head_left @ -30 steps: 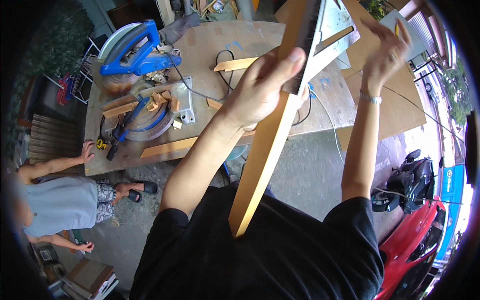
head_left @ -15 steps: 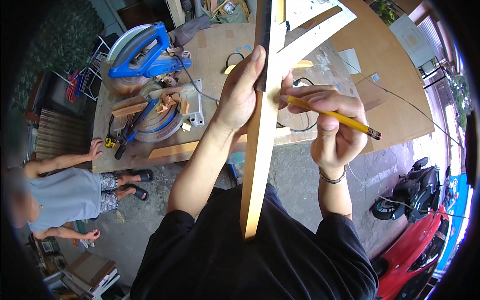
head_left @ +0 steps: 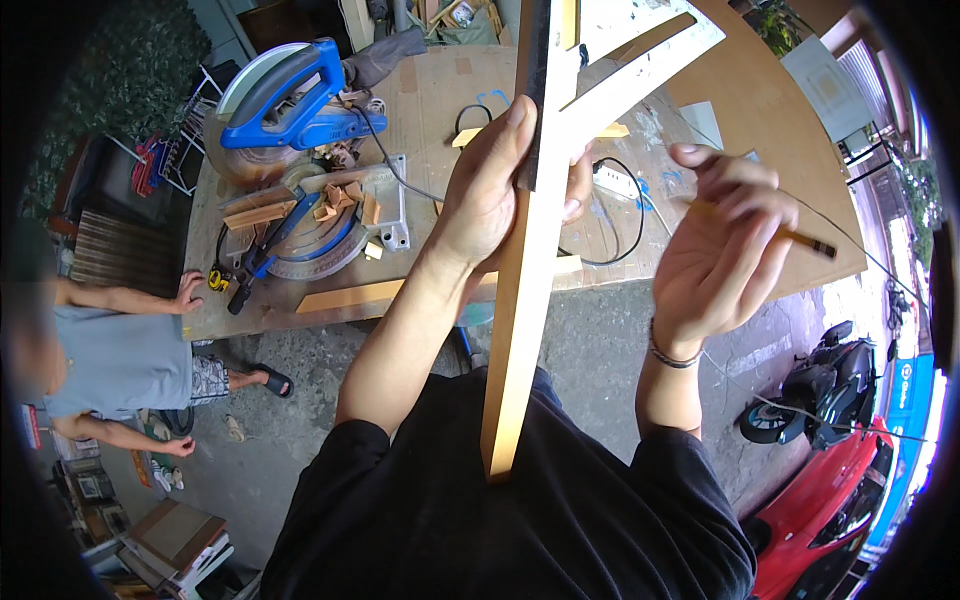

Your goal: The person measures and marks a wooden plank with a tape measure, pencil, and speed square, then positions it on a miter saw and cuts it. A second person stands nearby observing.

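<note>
My left hand [head_left: 480,205] grips the wooden bar [head_left: 515,370], running twelve to six o'clock, thumb against the white square [head_left: 630,90] at one! Toward three, my blurred right hand [head_left: 720,240] holds the pencil [head_left: 806,241] between loosely curled fingers, clear of the bar.

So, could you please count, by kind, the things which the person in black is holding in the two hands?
Wooden bar: 1, left hand
Pale slotted square: 1, left hand
Pencil: 1, right hand
Total: 3
</note>
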Available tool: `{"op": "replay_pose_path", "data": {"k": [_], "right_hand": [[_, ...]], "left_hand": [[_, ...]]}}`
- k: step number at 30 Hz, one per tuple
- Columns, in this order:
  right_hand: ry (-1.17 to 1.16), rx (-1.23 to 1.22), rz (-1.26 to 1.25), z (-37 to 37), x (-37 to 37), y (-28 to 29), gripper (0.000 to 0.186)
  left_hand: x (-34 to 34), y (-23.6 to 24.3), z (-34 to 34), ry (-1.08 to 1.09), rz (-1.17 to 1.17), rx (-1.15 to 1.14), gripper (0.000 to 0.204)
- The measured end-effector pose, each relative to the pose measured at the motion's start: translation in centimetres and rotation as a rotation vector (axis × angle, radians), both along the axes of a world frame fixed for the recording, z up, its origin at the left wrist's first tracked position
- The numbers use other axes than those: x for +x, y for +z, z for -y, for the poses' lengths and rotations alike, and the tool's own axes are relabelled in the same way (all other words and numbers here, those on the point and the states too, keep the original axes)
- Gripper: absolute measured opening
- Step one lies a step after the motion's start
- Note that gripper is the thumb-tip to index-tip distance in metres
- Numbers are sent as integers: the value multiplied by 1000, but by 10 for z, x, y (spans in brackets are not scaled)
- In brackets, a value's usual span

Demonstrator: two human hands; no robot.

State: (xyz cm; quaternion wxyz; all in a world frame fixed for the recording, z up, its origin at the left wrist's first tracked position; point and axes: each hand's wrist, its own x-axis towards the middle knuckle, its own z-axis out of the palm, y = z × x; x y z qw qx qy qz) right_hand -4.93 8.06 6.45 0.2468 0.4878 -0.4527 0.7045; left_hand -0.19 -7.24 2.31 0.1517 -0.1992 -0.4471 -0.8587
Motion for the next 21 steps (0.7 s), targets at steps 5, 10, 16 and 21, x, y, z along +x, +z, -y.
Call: {"op": "replay_pose_path", "data": {"k": [5, 10, 16, 21], "right_hand": [[143, 306, 625, 1, -2, -6, 25], [364, 265, 772, 18, 7, -1, 22], [402, 235, 754, 21, 7, -4, 18], [379, 253, 753, 21, 11, -1, 19]], "left_hand": [[3, 6, -11, -17, -18, 81, 60], [6, 5, -16, 58, 23, 14, 63], [7, 4, -17, 22, 0, 75, 54], [6, -1, -11, -66, -75, 80, 44]]}}
